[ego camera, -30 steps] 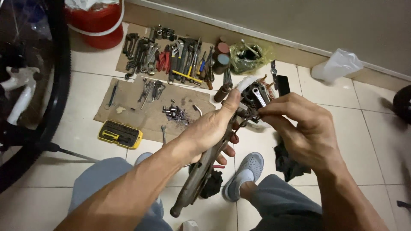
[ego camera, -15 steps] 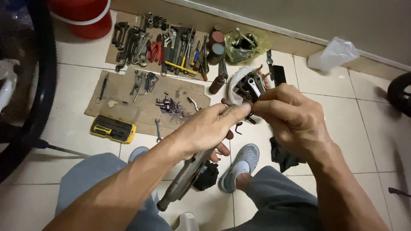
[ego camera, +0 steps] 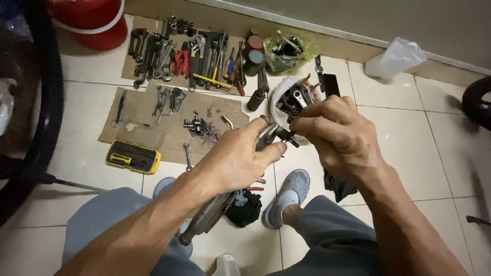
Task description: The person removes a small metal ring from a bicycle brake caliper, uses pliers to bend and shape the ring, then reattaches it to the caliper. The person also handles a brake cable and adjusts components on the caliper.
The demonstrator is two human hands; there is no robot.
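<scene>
My left hand (ego camera: 240,161) grips a long, greasy metal part (ego camera: 212,214) that slants from its top end near my fingers down toward my lap. My right hand (ego camera: 337,138) pinches a small dark piece (ego camera: 292,137) at the top end of that part, fingertips closed on it. Both hands meet above the tiled floor, in front of a white bowl (ego camera: 279,99) with metal parts inside.
Cardboard sheets (ego camera: 148,130) on the floor carry wrenches, pliers and sockets. A yellow bit case (ego camera: 133,156) lies beside them. A red bucket (ego camera: 94,20) stands far left, a bicycle tyre (ego camera: 43,117) at left, a white bag (ego camera: 396,56) at the wall, my grey shoe (ego camera: 289,197) below.
The view has shifted down and left slightly. My hands stayed together on the metal part, with my right fingers closing tighter on the small piece at its top.
</scene>
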